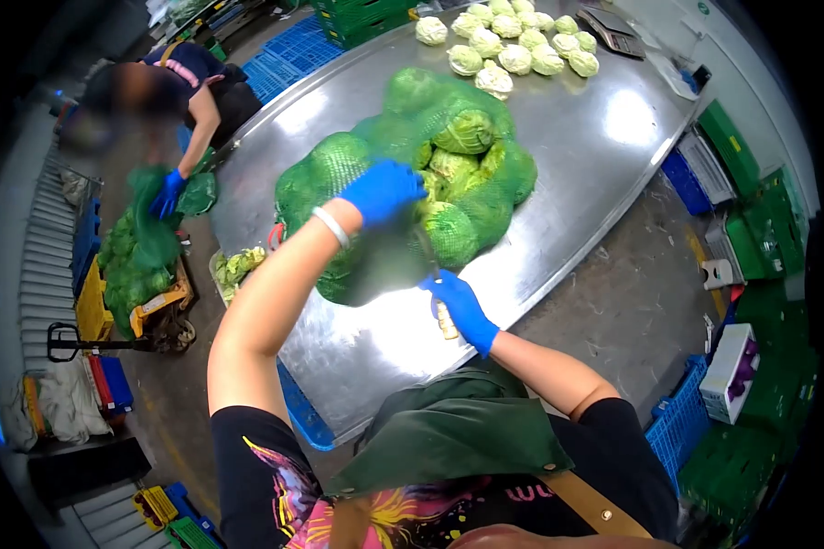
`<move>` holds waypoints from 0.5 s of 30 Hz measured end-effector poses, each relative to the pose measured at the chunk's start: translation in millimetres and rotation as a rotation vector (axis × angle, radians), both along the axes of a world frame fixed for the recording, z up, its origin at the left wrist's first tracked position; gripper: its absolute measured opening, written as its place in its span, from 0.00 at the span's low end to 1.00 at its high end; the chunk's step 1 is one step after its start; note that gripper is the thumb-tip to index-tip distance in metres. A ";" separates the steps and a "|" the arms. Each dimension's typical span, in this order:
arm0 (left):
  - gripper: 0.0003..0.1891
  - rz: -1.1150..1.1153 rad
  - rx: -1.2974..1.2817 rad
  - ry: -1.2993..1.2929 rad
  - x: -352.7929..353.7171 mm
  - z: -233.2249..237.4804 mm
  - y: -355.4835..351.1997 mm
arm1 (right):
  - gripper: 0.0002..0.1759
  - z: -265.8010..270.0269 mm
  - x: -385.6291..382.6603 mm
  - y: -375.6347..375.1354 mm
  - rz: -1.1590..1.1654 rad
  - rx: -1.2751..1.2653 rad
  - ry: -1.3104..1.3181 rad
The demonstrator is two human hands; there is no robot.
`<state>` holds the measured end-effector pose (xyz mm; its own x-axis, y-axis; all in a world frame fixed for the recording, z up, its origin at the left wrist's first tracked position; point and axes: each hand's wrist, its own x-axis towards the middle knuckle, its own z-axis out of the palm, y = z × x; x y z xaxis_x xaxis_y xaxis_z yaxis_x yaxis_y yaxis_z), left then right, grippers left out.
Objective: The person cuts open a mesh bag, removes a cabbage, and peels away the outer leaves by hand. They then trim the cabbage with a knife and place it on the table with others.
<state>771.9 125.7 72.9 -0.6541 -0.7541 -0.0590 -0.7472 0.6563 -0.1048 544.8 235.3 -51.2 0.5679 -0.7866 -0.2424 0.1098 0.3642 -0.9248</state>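
Note:
A green mesh bag (pixel 334 165) full of cabbages lies on the steel table, its netting parted around an opening. Bare cabbages (pixel 465 132) show through that gap. My left hand (pixel 384 192), in a blue glove, is closed on the netting at the opening's left edge; its fingertips are partly hidden. In my right hand (pixel 462 311), also gloved in blue, is a knife (pixel 447 322) with a pale handle. Its blade points away from me, toward the bag, close to the netting. Blur covers part of the bag between my hands.
Several trimmed cabbages (pixel 515 59) sit at the table's (pixel 577 165) far end beside a scale (pixel 612 33). Loose leaves (pixel 236 267) lie at the left edge. Another person (pixel 201 91) bends over netted cabbages (pixel 137 256) on a pallet truck (pixel 160 329). Green crates (pixel 760 238) line the right.

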 end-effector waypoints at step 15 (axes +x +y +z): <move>0.06 0.183 -0.063 0.027 65.8 -55.7 76.6 | 0.15 -4.0 29.6 -53.9 0.486 0.601 -0.025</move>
<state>837.6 202.3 17.2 -0.5063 -0.8623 0.0078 -0.8567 0.5019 -0.1191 574.4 181.5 -55.2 0.8267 -0.1844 -0.5315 -0.1729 0.8158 -0.5519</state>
